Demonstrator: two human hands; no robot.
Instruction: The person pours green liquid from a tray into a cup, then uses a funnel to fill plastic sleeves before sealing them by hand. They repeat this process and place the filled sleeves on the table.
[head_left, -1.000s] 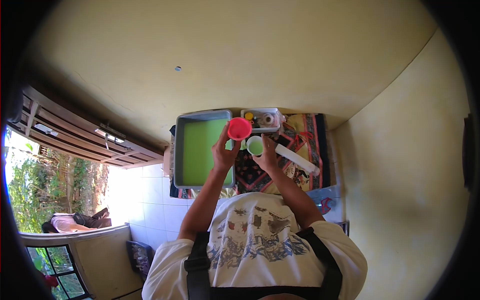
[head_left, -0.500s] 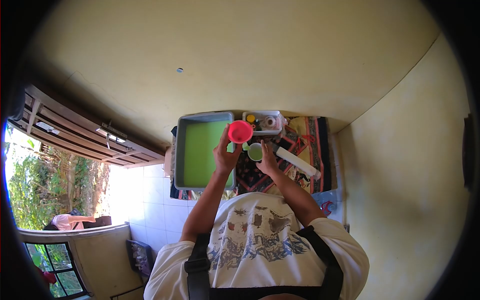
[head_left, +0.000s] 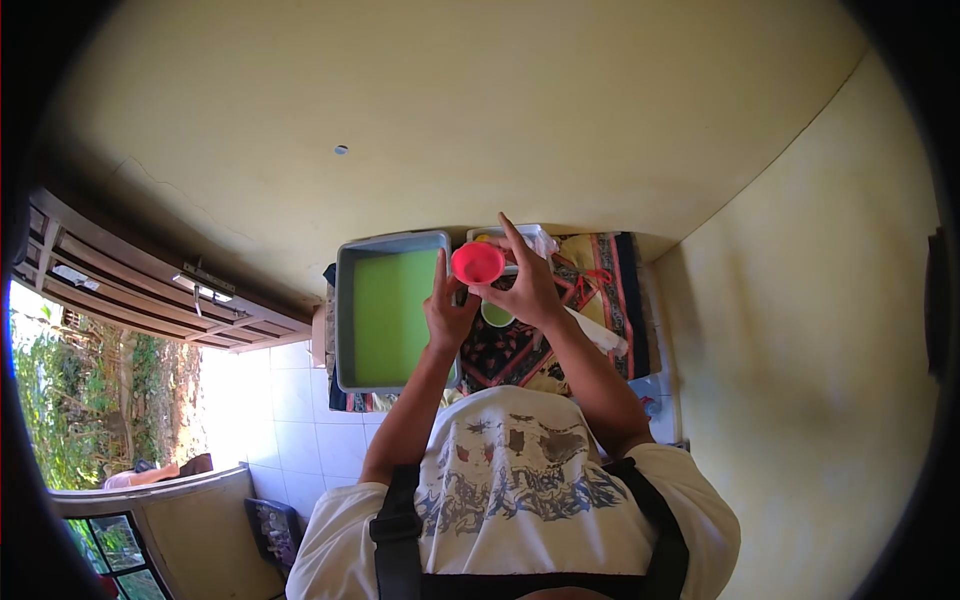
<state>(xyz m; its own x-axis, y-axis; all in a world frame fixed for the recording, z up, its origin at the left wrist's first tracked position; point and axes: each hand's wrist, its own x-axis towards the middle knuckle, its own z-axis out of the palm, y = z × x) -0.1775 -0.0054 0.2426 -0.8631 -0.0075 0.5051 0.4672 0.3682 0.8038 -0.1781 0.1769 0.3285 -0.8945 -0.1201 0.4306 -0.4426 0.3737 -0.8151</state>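
Observation:
A small red round vessel [head_left: 478, 264], shaped like a cup or funnel, is held up between my two hands with its wide mouth facing me. My left hand [head_left: 450, 308] grips it from the lower left, its index finger raised beside the rim. On the other side, my right hand [head_left: 532, 288] has its thumb at the lower rim and its index finger stretched upward; its other fingertips are partly hidden. Below them a white cup [head_left: 497, 315] with green contents stands on the patterned cloth. Left of my hands lies a large grey tub [head_left: 346, 320] holding green liquid.
A white tray [head_left: 545, 236] with small items, partly covered by my right hand, stands against the wall. Right of my forearm, a white roll-like object [head_left: 600, 333] lies on the patterned cloth [head_left: 622, 290]. An open doorway and another person outside [head_left: 150, 475] are at far left.
My right hand has left the white cup and moved up to the red vessel, which my left hand was holding alone. The view has shifted slightly.

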